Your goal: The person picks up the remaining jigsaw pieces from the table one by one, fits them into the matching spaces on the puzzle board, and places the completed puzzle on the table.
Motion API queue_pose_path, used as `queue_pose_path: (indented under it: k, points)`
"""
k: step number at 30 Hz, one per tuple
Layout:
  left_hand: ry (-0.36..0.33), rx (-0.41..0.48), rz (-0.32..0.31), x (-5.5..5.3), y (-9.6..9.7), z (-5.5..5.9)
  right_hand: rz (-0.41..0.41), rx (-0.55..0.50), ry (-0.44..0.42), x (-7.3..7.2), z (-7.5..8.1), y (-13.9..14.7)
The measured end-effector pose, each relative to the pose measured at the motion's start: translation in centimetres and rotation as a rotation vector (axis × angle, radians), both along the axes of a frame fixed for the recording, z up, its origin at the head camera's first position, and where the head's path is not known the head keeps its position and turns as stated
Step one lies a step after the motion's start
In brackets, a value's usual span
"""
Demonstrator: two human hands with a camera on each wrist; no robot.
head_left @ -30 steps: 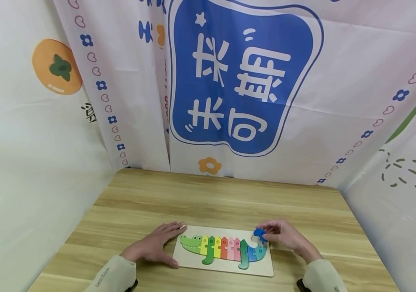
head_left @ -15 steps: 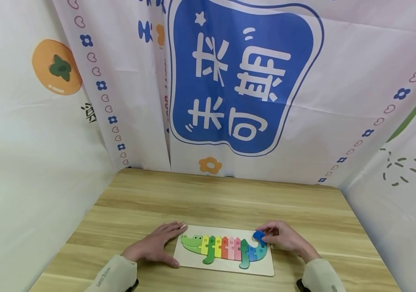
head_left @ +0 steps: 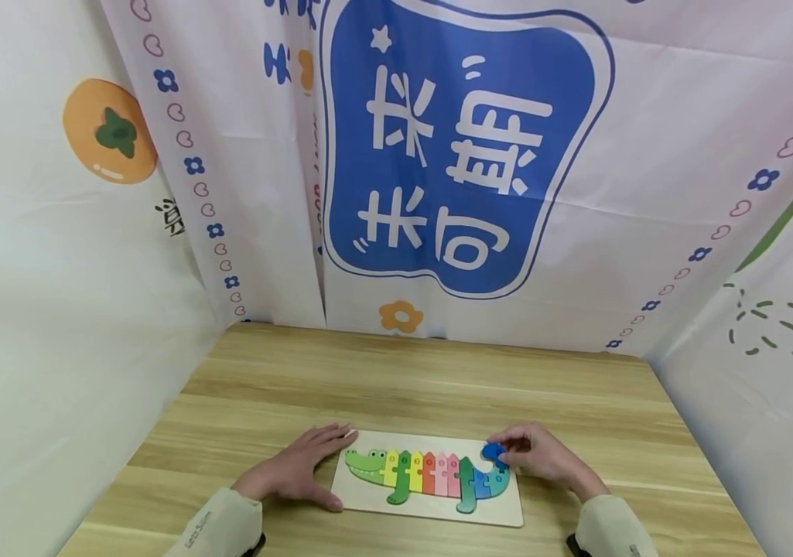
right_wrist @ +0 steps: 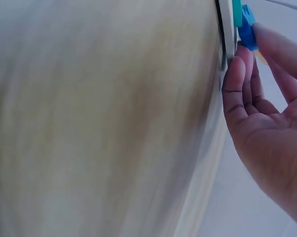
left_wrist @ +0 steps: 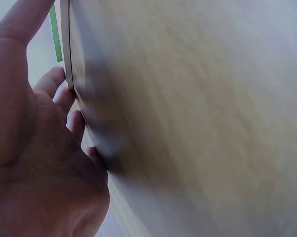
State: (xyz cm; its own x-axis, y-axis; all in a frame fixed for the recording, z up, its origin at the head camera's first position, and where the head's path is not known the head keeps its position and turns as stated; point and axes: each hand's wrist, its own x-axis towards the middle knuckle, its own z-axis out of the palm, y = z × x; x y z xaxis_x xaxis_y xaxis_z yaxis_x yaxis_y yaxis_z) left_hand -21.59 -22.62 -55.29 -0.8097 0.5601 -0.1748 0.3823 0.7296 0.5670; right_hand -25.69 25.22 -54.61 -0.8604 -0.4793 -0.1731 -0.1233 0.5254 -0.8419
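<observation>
A pale wooden puzzle board [head_left: 431, 509] lies on the table, bearing a crocodile of coloured pieces [head_left: 428, 473] with a green head at the left. My right hand [head_left: 542, 456] is at the board's upper right corner, pinching the dark blue tail-tip puzzle piece [head_left: 493, 451] over the tail end. In the right wrist view, thumb and finger hold this blue piece [right_wrist: 247, 32] at the teal piece beside it, slightly raised. Along the board's left edge, my left hand [head_left: 295, 468] rests with fingers extended and thumb spread; its fingertips touch the board's edge in the left wrist view.
The wood-grain table [head_left: 396, 379] reaches back to a printed cloth wall [head_left: 278, 255]. White cloth sides stand at the left [head_left: 76, 309] and right [head_left: 751, 402] of the table.
My right hand has turned and lowered the blue piece onto the tail end of the crocodile. The left hand stays at the board's left edge.
</observation>
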Motion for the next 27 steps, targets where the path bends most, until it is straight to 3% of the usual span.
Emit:
queue_pose_path:
  k: [11,27]
  points:
    - [0.007,0.030,-0.007,0.08,0.04,0.08,0.012,0.052,0.076,0.25,0.15,-0.22]
    - [0.001,0.026,-0.003,0.09,-0.09,-0.22,0.000,0.109,0.103,0.38,-0.30,-0.65]
